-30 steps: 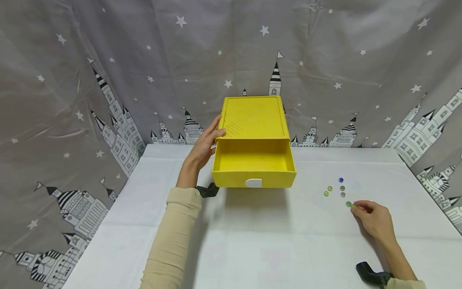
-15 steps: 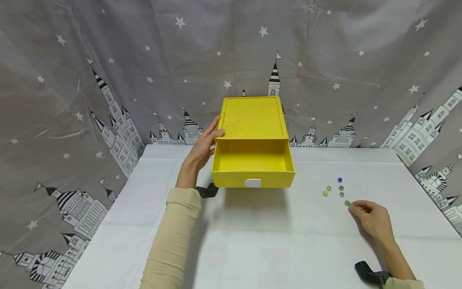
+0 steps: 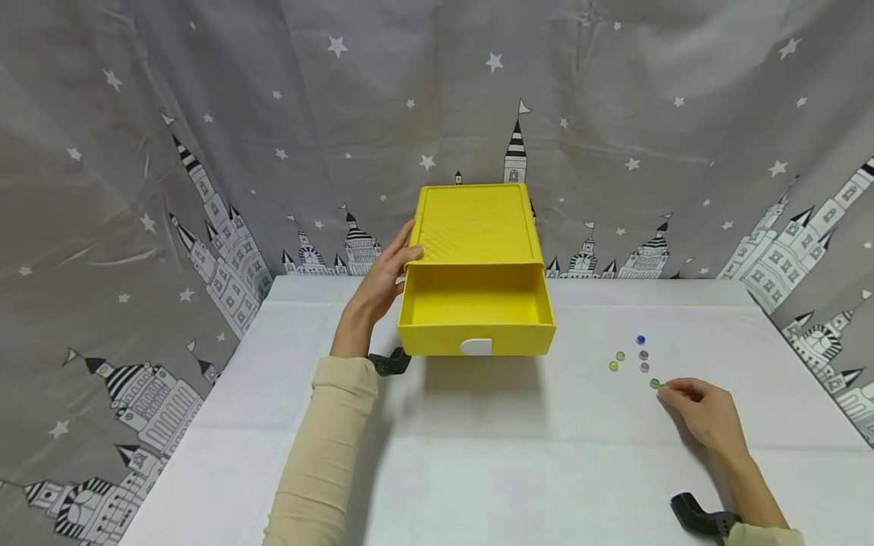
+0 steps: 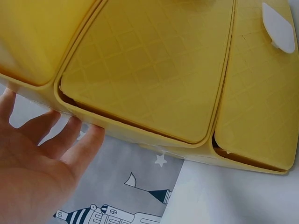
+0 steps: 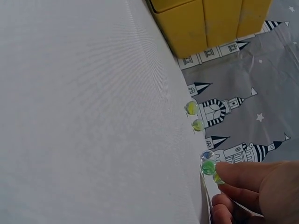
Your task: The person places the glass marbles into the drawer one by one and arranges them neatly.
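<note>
A yellow plastic drawer cabinet point(image 3: 478, 224) stands at the back of the table, its top drawer point(image 3: 476, 341) pulled out with nothing visible inside. My left hand point(image 3: 377, 284) lies along the cabinet's left side, thumb at the front top corner. In the left wrist view its extended fingers point(image 4: 88, 144) touch the yellow edge. On the right, my right hand point(image 3: 706, 413) pinches a yellow-green marble point(image 5: 218, 178) between thumb and finger, low over the cloth. A green marble point(image 3: 655, 384) sits right at the fingertips.
Beyond the right hand lie a blue marble point(image 3: 640, 340), two greyish clear marbles point(image 3: 644, 355) and two yellow-green marbles point(image 3: 620, 356). A white cloth point(image 3: 478, 470) covers the table. Behind hangs a grey curtain point(image 3: 382, 91) with castles and stars.
My right hand has shifted slightly left, its fingertips covering more of the yellow-green marble. The left hand and the drawer cabinet stay put; the head view has drifted slightly.
</note>
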`<state>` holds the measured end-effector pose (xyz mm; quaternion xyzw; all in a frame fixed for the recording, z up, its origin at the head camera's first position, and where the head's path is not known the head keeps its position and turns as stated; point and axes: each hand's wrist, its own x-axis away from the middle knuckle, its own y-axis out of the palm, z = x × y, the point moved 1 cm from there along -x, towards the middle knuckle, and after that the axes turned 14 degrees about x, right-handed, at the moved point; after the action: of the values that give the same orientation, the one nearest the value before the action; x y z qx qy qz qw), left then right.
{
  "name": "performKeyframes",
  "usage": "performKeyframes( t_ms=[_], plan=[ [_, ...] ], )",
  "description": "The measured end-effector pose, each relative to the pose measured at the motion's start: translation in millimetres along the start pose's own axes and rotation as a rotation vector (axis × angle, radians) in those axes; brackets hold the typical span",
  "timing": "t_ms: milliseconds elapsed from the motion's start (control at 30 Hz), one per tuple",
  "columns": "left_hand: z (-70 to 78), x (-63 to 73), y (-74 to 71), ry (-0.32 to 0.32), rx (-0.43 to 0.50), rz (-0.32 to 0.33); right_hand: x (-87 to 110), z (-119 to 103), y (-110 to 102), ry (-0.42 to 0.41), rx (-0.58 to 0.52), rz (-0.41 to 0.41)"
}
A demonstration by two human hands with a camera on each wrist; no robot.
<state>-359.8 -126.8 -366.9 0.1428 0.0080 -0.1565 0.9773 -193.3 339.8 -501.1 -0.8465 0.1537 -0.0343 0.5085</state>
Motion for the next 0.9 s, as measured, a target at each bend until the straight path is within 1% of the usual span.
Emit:
performKeyframes(
  t_ms=[533, 733, 900],
  plan=[
    [-2.4, -1.3, 0.7, -0.006, 0.003, -0.008, 1.8, 4.8, -6.1, 0.062, -0.066, -0.039],
    [-0.2, -1.4, -0.9, 0.003, -0.003, -0.014, 0.7, 3.9, -10.2, 0.099, -0.139, -0.047],
    [0.4, -0.9, -1.2, 0.003, -0.004, -0.012, 0.7, 1.7, -12.6, 0.108, -0.188, -0.039]
  ],
)
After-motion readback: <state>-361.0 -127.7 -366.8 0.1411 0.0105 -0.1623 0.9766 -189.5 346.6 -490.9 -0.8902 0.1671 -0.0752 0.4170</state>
